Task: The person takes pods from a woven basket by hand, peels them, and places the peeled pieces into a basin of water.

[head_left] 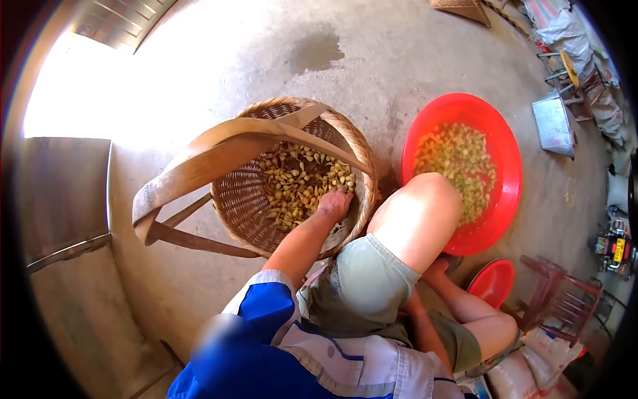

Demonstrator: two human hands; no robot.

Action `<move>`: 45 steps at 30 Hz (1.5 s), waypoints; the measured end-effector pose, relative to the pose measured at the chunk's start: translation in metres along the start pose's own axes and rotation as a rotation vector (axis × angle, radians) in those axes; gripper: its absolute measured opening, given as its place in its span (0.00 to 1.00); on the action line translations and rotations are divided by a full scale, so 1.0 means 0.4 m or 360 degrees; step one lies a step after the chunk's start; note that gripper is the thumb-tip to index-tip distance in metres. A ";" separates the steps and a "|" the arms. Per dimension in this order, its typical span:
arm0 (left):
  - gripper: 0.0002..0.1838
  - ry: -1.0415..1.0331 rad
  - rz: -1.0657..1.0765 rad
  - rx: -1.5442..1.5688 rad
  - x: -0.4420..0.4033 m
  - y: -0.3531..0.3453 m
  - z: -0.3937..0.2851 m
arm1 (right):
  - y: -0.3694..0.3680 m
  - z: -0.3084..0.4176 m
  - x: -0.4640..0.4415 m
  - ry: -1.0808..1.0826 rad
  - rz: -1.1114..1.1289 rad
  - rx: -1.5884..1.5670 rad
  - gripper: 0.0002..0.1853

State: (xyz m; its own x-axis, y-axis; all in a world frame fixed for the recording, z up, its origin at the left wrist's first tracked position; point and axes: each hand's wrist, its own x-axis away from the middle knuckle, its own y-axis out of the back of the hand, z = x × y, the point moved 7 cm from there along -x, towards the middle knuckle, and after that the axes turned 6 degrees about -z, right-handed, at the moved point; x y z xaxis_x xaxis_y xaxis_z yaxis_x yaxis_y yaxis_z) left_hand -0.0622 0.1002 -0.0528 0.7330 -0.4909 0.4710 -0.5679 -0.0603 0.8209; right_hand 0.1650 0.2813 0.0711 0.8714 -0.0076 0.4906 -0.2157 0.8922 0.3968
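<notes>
My left hand [335,203] reaches down into a woven wicker basket [242,193], at the right side of a heap of small yellowish bulbs [292,189]. Its fingers curl downward among the bulbs, and whatever is in them is hidden. The basket tilts toward me, with a broad wooden handle [193,166] arching out over its left side. Of my right arm only the forearm shows, passing behind my raised leg; a small reddish patch between knee and basket rim could be fingers, but I cannot tell.
Right of my knee, a large red basin [508,179] holds more bulbs [465,159], seemingly in water. A smaller red basin [492,282] and a dark red chair [561,296] stand at lower right. Farther off are a metal bin [553,125], a stool [568,70] and sacks [565,33].
</notes>
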 end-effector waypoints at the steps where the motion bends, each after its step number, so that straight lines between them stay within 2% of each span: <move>1: 0.18 0.0001 0.0006 -0.0015 -0.001 -0.004 0.003 | -0.004 -0.007 -0.005 0.0006 0.0005 0.0010 0.16; 3: 0.17 0.0002 0.0008 -0.0052 0.000 0.002 0.007 | -0.011 -0.026 -0.012 0.0039 0.0024 0.0054 0.15; 6: 0.16 -0.0209 -0.0079 0.0037 0.034 -0.017 0.025 | -0.018 -0.092 -0.024 -0.0004 0.0059 0.0232 0.14; 9: 0.16 -0.0212 -0.0109 0.0328 0.083 -0.017 0.023 | -0.054 -0.187 -0.038 -0.0099 0.0057 0.0150 0.14; 11: 0.17 -0.0122 -0.0124 0.0370 0.083 -0.034 0.033 | -0.065 -0.214 -0.042 -0.0011 0.0080 0.0191 0.14; 13: 0.19 0.0016 -0.0124 0.0485 0.075 -0.036 0.045 | -0.042 -0.125 -0.045 0.0216 0.0121 0.0430 0.13; 17: 0.18 0.0098 0.0202 0.0114 0.049 -0.076 0.018 | 0.012 -0.048 -0.033 0.0031 -0.0056 0.0409 0.12; 18: 0.18 -0.0007 0.0266 -0.0036 0.019 -0.129 0.025 | 0.020 -0.044 -0.026 0.0001 -0.0088 0.0349 0.12; 21: 0.17 0.0024 0.0178 0.0019 -0.001 -0.168 0.056 | 0.033 -0.047 -0.007 -0.0010 -0.0146 0.0291 0.11; 22: 0.16 0.0024 0.0347 -0.0034 0.034 -0.098 0.026 | 0.034 -0.047 -0.003 0.0006 -0.0161 0.0290 0.11; 25: 0.15 0.0349 0.0224 0.0186 0.084 0.002 0.056 | 0.039 -0.037 0.000 0.0018 -0.0201 0.0232 0.11; 26: 0.14 0.0326 0.0010 0.0407 0.113 0.055 0.061 | 0.042 -0.032 -0.001 0.0024 -0.0206 0.0261 0.11; 29: 0.11 0.0680 -0.0395 0.1956 0.204 0.144 0.080 | 0.087 0.020 0.000 0.0059 -0.0273 0.0300 0.11; 32: 0.11 0.0467 -0.0501 0.2654 0.286 0.274 0.014 | 0.148 0.104 0.009 0.0190 -0.0481 0.0261 0.11; 34: 0.09 0.0280 -0.0616 0.2726 0.338 0.366 -0.045 | 0.186 0.156 0.024 0.0318 -0.0696 0.0269 0.11; 37: 0.10 0.0031 -0.0683 0.2776 0.396 0.481 -0.150 | 0.236 0.224 0.055 0.0463 -0.0903 -0.0162 0.11; 38: 0.10 -0.0051 -0.0680 0.2755 0.415 0.514 -0.194 | 0.249 0.240 0.070 0.0486 -0.0909 -0.0190 0.10; 39: 0.11 -0.0134 -0.0667 0.2736 0.429 0.542 -0.235 | 0.260 0.256 0.086 0.0443 -0.0864 -0.0441 0.10; 41: 0.13 -0.0347 -0.0454 0.2719 0.445 0.556 -0.325 | 0.281 0.302 0.129 0.0348 -0.0778 -0.0939 0.09; 45: 0.12 -0.0740 -0.0104 0.2608 0.433 0.508 -0.525 | 0.325 0.364 0.191 0.0508 -0.0853 -0.1276 0.10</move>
State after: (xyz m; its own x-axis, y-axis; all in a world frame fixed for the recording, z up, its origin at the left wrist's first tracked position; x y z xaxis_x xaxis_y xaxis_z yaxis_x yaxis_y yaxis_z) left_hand 0.0282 0.1853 0.2633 0.7747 -0.6270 0.0815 -0.5234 -0.7082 -0.4738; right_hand 0.1395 0.3310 0.2731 0.8687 -0.4796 0.1243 0.4952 0.8475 -0.1911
